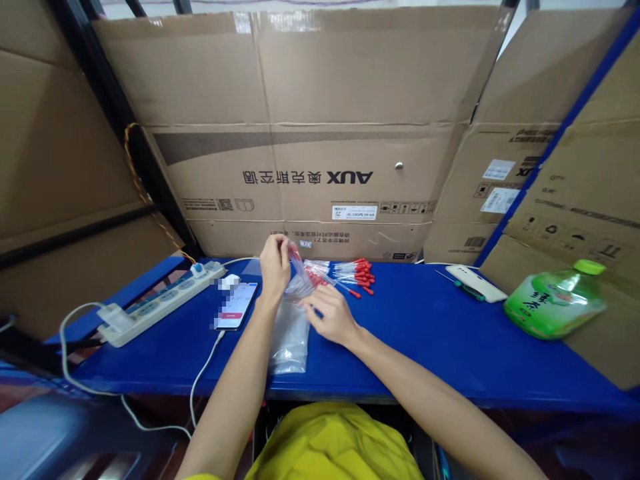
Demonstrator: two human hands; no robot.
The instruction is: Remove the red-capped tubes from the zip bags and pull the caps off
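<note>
Upright over the table, a clear plastic bag (299,265) with red-ended sticks inside is pinched near its top by my left hand (275,265). My right hand (334,315) is closed at the lower right part of the same bag, its thumb and fingers bent together. Below both hands lies a stack of flat clear bags (290,337). Just beyond my right hand, several slim sticks with red ends (361,272) lie in a pile, their other ends clear. What exactly the sticks are is too small to tell.
To the left lie a phone (239,305) on a cable and a white power strip (167,300). At the right are a green-handled screwdriver (469,290), a white flat object (483,283) and a green bottle (553,303) on its side. Cardboard (300,87) walls the blue table (415,333).
</note>
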